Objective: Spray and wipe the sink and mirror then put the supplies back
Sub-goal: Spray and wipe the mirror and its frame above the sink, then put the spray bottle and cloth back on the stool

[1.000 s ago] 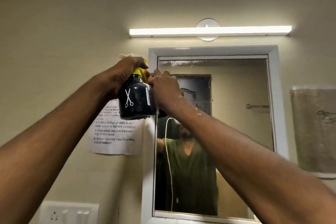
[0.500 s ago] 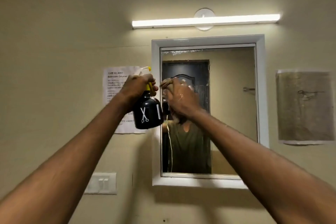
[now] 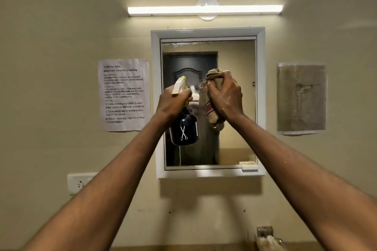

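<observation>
**Inspection note: both hands raised before the mirror**

My left hand (image 3: 173, 104) gripped the spray bottle (image 3: 184, 128) at its neck, fingers curled round the yellow-and-white trigger head, which stood above my knuckles. The black body, marked with a white scissors emblem, hung upright below my fist.

My right hand (image 3: 226, 98) clutched a bunched tan cloth (image 3: 214, 79), fingers wrapped tight round it. One wad of cloth rose above my fingers and another hung beneath my palm. Water droplets showed on the back of that hand. Whether the cloth touched the glass, I could not tell.

The two fists were near each other, level, with a narrow gap between them. The mirror (image 3: 236, 63), in its white frame, stood directly beyond my fingers; streaks ran along the top of the glass, above my hands.

A printed instruction sheet (image 3: 124, 94) hung on the wall outward of my left hand. A stained sheet (image 3: 301, 98) hung outward of my right. A lit tube light (image 3: 205, 10) ran well above both hands. A switch plate (image 3: 78, 183) sat low, beside my left forearm.
</observation>
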Motion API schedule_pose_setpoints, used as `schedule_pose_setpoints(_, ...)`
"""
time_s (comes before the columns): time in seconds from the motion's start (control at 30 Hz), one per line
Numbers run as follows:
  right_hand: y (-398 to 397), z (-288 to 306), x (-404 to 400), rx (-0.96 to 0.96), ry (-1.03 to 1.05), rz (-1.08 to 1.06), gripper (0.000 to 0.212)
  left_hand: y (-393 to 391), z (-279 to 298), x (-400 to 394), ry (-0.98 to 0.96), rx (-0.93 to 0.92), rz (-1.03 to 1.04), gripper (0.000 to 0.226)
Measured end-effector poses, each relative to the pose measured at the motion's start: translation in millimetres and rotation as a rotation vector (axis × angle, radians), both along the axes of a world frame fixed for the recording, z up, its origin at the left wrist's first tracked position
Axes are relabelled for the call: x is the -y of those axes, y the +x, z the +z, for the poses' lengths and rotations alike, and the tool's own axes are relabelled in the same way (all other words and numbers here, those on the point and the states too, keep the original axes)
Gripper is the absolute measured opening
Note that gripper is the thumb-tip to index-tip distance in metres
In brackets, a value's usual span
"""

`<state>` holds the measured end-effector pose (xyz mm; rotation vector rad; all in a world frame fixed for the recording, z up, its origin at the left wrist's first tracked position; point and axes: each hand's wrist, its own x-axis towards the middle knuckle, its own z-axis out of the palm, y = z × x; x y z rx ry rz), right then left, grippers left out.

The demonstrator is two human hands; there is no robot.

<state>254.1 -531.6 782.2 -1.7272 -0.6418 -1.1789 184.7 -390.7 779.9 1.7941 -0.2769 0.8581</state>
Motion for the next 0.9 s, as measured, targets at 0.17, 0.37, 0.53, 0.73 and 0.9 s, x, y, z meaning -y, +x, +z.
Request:
schedule_pose_setpoints(0.17, 1, -25, 24, 0.018, 0.044, 0.045, 0.036, 2, -20, 26, 0.039, 0.003, 0.02, 0.045)
schedule_pose_setpoints(0.37, 2, -69, 45, -0.022, 0.059, 0.059, 0.029, 7, -59, 54, 0.071, -0.035, 0.06, 0.033)
schedule_pose_setpoints(0.53, 7, -127, 53, -0.157, 0.082, 0.096, 0.035, 4, -111, 76, 0.076, -0.05, 0.061, 0.015)
schedule_pose_setpoints(0.73, 4, -203, 65, -0.268, 0.09, 0.144, 0.026, 7, -183, 74, 0.068, -0.168, 0.089, 0.011)
schedule_pose_setpoints(0.9, 1, -238, 64, -0.338, 0.122, 0.186, 0.027, 6, -217, 70, 0.045, -0.21, 0.08, 0.003)
